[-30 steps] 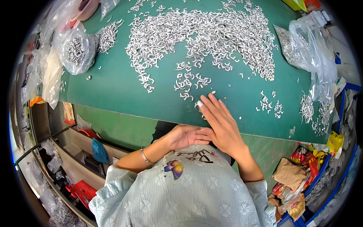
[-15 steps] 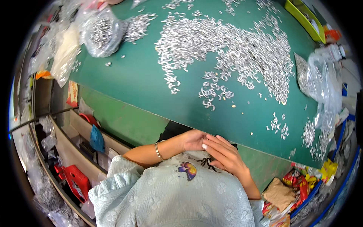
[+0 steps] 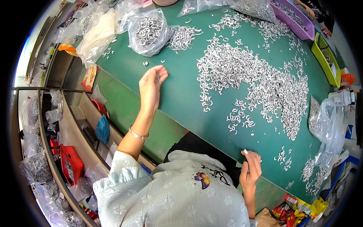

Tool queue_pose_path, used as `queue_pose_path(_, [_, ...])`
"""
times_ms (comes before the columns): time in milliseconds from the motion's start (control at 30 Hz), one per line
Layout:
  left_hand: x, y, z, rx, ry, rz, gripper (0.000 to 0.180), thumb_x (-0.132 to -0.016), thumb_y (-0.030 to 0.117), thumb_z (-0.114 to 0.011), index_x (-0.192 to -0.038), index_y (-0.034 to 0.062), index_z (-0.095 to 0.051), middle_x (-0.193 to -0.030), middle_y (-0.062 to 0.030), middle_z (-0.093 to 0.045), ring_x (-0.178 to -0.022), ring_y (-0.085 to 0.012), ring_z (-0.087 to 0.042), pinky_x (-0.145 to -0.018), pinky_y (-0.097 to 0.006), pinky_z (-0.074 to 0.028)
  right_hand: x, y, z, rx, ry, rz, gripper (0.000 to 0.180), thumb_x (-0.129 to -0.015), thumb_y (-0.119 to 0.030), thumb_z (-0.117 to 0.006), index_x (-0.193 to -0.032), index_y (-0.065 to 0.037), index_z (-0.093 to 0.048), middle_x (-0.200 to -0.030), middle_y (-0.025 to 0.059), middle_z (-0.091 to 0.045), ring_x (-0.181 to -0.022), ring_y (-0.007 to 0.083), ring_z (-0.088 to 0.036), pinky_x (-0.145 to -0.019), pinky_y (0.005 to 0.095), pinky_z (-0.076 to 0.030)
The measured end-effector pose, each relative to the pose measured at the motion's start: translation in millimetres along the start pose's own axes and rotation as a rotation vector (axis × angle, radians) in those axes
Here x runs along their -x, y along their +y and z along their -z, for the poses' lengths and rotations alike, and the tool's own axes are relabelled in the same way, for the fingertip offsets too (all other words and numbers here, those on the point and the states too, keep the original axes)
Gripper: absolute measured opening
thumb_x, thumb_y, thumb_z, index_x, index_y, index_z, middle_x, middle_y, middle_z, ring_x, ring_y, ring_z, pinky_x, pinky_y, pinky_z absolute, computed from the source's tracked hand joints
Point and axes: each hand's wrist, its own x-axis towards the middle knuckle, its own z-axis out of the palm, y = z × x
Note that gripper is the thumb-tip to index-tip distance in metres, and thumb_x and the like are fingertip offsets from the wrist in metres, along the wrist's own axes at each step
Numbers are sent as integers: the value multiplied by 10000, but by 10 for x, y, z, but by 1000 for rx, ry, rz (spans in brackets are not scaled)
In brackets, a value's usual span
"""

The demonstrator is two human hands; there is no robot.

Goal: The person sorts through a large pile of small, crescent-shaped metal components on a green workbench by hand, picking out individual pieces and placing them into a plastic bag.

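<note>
My left hand [image 3: 151, 89] reaches over the green table [image 3: 177, 89] at left, near a clear plastic bag [image 3: 148, 32] full of small silvery curved pieces. Its fingers bend loosely, a little blurred, with a gap between thumb and fingertips; I see no piece held there. A bracelet [image 3: 138, 133] circles that wrist. Down at the table's near edge is my right hand [image 3: 250, 169], its thumb apart from the bent fingers and nothing in it. Beyond the hands spreads a large heap of curved metal-looking pieces [image 3: 253, 77], with a smaller cluster [image 3: 239, 116] closer to me.
A purple basket [image 3: 295, 17] and a lime-green tray [image 3: 326, 60] line the far right edge. Clear plastic bags [image 3: 331, 117] lie at right. Left of the table stand shelves with a red basket [image 3: 71, 164] and a blue bag [image 3: 102, 129]. Another person's hand [image 3: 326, 31] shows at the far right.
My hands were together at the table's near edge; now they are apart. The left has moved out toward the bag at left, and the right has stayed near the edge. The view has shifted leftward.
</note>
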Motion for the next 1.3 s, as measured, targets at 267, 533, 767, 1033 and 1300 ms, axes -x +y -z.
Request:
queue_pose_path(267, [-54,-169,36,-1126,-291,-605,252,-891,-44,-561,-1131,-8,-627,-1300,-172,-546,-1195,-348,-541,-987,-397,-446,1,2,-36,69,2,-9,215,-869,28,-564,-1064,75,-641,-965,195,-655,-880,351,-627,-807,435,-473])
queue_pose_path(533, [-192,-192,22,-1289,-296,-647,408,-864,176,-703,-1227,16,-608,-1371,-195,-493,-1303,-400,-439,-1081,-485,-366,-365,-205,-128,223,-118,-21,365,-826,-47,-660,-1185,9,-631,-1222,152,-611,-1174,365,-542,-957,471,-400])
queue_pose_path(767, [-90,-106,-23,-1195,-192,-751,208,-833,38,-691,-1036,-4,-675,-1131,-148,-602,-1059,-337,-569,-917,-418,-470,-607,-240,-340,474,-532,67,622,-785,-309,-742,-1348,-127,-547,-1476,42,-441,-1423,329,-306,-1105,579,-248])
queue_pose_path(1033, [829,-134,-766,-878,-934,-726,316,-790,-21,-670,-1097,51,-671,-1140,-102,-610,-1040,-277,-578,-876,-376,-448,-613,35,-241,329,-149,-149,457,-816,-131,-729,-1236,-12,-596,-1393,107,-520,-1371,338,-396,-1097,531,-282])
queue_pose_path(1300, [930,-311,-914,-880,-1019,-757,212,-771,13,-697,-969,39,-626,-1068,-77,-587,-1010,-254,-553,-835,-377,-393,-613,102,-88,300,-128,-118,277,-815,-63,-716,-1087,-25,-679,-1245,95,-621,-1273,333,-496,-1046,479,-350])
